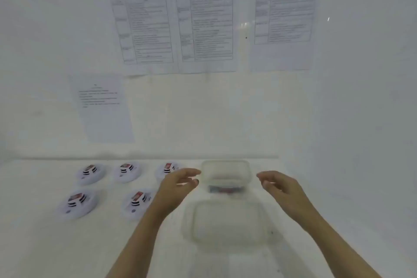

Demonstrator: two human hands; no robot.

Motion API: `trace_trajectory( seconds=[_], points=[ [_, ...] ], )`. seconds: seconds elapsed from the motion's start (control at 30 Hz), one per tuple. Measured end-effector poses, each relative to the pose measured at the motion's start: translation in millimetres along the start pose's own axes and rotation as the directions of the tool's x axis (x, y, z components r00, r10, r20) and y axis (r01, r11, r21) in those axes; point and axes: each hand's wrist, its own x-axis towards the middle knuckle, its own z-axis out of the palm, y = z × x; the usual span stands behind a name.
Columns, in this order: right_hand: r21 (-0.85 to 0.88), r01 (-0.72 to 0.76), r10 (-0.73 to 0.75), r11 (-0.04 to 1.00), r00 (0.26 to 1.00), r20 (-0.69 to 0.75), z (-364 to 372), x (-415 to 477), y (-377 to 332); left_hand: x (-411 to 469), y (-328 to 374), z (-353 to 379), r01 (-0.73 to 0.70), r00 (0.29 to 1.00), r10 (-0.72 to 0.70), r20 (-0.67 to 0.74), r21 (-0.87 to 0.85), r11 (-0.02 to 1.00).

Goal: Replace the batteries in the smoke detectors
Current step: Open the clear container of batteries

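Several white round smoke detectors lie on the white table at the left, each showing a red-and-black battery; one [77, 203] is nearest me, another [90, 172] sits further back. A clear plastic box [225, 175] stands in the middle, with dark and red items, probably batteries [225, 189], in its bottom. Its clear lid [228, 223] lies flat in front of it. My left hand [178, 186] hovers just left of the box, fingers relaxed, holding nothing. My right hand [281, 186] hovers just right of the box, equally empty.
A white wall rises close behind the table, with several printed sheets [205, 27] taped to it. Another white wall closes the right side. The table edge meets the back wall just behind the box.
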Motion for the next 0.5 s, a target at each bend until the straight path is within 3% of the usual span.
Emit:
trace_trajectory(
  seconds=[0.17,0.37,0.5],
  points=[
    [0.079,-0.196,0.179,0.977,0.967,0.181,12,-30,21,-31,-25,6,0.191,0.972,-0.168,0.167,-0.134,0.972],
    [0.107,-0.319,0.278,0.942,0.917,0.287,17,-42,32,-45,-36,12,0.318,0.942,-0.265,0.205,-0.3,0.899],
    [0.181,-0.361,0.297,0.915,0.905,0.304,18,-42,35,-48,-44,14,0.366,0.922,-0.303,0.243,-0.282,0.887]
  ],
)
